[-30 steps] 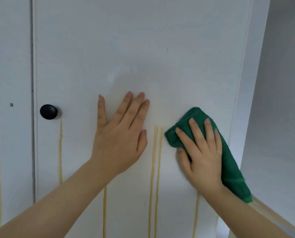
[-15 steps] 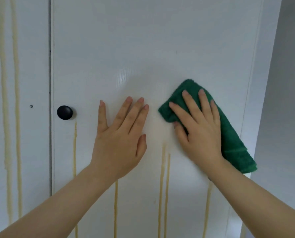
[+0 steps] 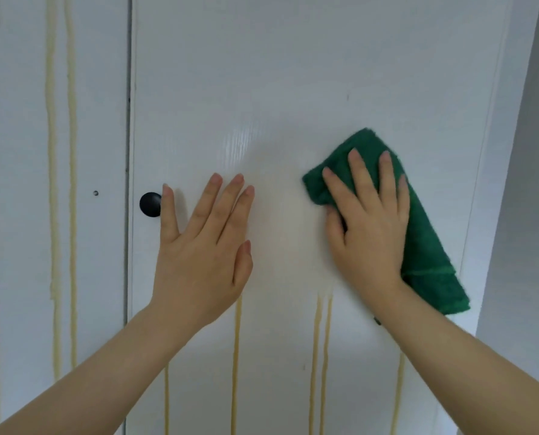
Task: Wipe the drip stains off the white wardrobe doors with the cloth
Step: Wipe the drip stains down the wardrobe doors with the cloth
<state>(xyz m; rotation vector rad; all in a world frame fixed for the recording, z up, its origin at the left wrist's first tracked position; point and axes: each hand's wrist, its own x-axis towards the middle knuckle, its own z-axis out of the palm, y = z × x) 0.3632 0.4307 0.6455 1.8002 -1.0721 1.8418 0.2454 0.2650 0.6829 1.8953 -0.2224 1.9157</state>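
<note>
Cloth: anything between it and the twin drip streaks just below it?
Nothing visible. The green cloth, pressed to the door under the right hand, has bare white door between it and the twin streaks down-left of it. The left hand lies flat on the door further left, clear of that path.

One wide-angle camera, worn on the person's head, looks forward at the white wardrobe doors [image 3: 293,73] almost squarely, near enough that the left hand [image 3: 199,262] and right hand [image 3: 368,240] reach them. The forearms enter from the bottom edge.
</note>
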